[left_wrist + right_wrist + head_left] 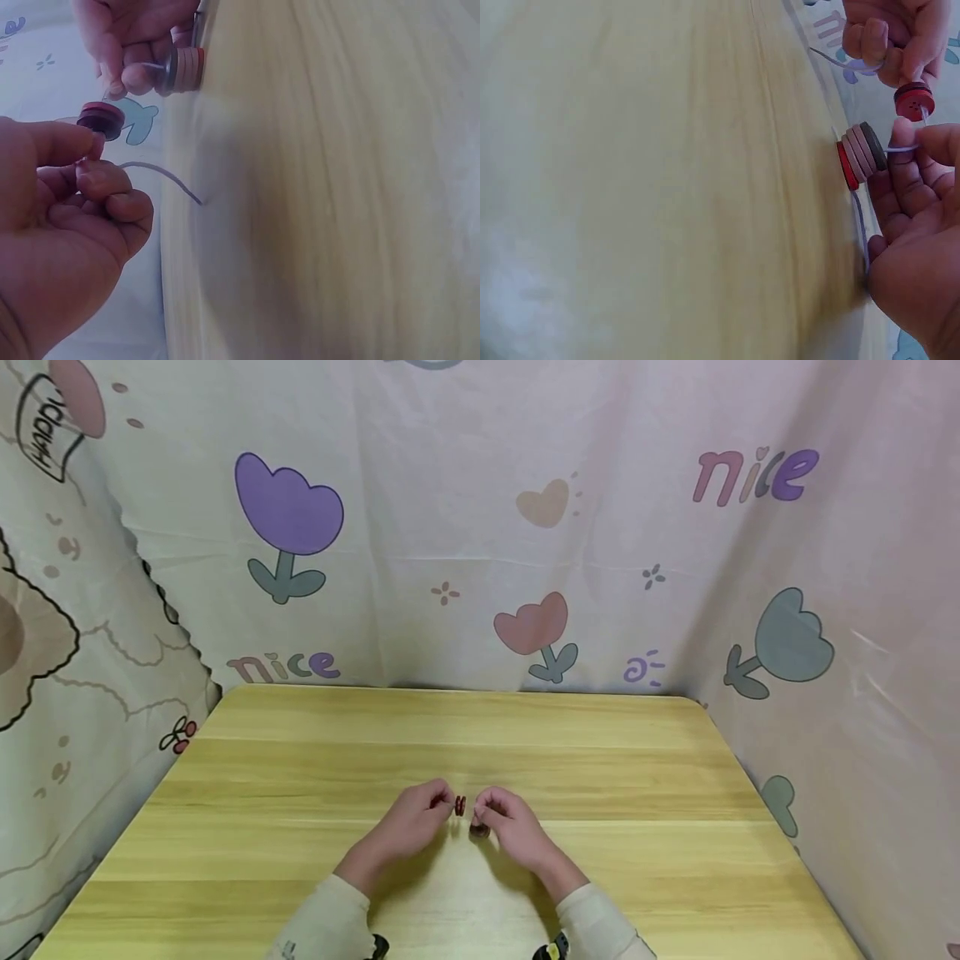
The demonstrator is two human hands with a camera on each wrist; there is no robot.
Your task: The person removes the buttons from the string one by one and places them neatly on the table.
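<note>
My left hand (416, 817) pinches a thin pale cord (174, 178) between thumb and fingertips, and a loose tail of it curves away below. Right at those fingertips sits a pair of round buttons (914, 102), one red with small holes and one dark. Facing it, my right hand (517, 828) pinches the cord on the other side of the pair. From that hand a stack of several buttons (861, 156), dark, pinkish and red, hangs on the cord beside the fingers. More cord trails from the red end of the stack. Fingers partly hide the cord's path.
Both hands are above a light wooden table (300, 777), over its middle. Behind and beside it hangs a pale curtain (420, 485) printed with flowers and lettering. Long light sleeves (326, 914) cover the forearms, with a strap at each wrist.
</note>
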